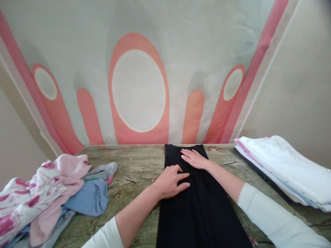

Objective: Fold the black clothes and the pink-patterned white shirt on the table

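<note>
A pair of black trousers [199,213] lies lengthwise on the table, its waistband at the far edge and its lower part running out of view at the bottom. My left hand [172,182] rests on the upper left part of the cloth, fingers spread and pointing right. Farther up, near the waistband, my right hand [193,158] lies flat on the fabric with its fingers stretched to the left. Neither hand grips anything.
On the left is a loose heap of crumpled clothes [51,193], pink, patterned white, blue and grey. A stack of folded clothes [281,165], white on top, stands at the right. Beyond the wood-patterned table [134,155] hangs a printed backdrop [139,89].
</note>
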Available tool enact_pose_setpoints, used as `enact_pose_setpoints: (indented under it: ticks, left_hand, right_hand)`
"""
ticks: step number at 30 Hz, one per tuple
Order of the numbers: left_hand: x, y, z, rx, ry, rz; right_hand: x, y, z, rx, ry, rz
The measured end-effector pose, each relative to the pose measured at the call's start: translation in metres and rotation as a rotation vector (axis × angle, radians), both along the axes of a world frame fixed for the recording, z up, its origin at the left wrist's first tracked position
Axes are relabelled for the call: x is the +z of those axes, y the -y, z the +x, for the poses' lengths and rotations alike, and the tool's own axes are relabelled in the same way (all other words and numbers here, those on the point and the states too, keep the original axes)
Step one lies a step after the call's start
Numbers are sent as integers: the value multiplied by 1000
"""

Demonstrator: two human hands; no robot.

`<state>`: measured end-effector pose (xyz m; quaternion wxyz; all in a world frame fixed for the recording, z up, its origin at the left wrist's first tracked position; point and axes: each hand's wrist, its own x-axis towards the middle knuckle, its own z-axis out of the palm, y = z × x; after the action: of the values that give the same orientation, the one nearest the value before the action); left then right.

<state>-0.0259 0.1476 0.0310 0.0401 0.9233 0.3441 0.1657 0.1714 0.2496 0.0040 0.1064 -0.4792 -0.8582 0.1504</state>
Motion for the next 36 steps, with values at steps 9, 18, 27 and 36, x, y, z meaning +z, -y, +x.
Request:
enact_pose_setpoints:
  ticks: [9, 18, 27, 36]
  left_hand:
    - [1, -2, -1, 30, 26, -20]
    - [-3, -16, -6, 62, 147, -102]
    - [-7, -13, -4, 89, 179, -84]
    - [-25, -81, -10, 244, 75, 25]
  right_hand:
    - [-7, -12, 2, -22, 103, 118]
    - [-22, -16, 30, -189, 138, 163]
    - [-29, -26, 29, -338, 133, 130]
    - [-31, -11, 21, -333, 63, 226]
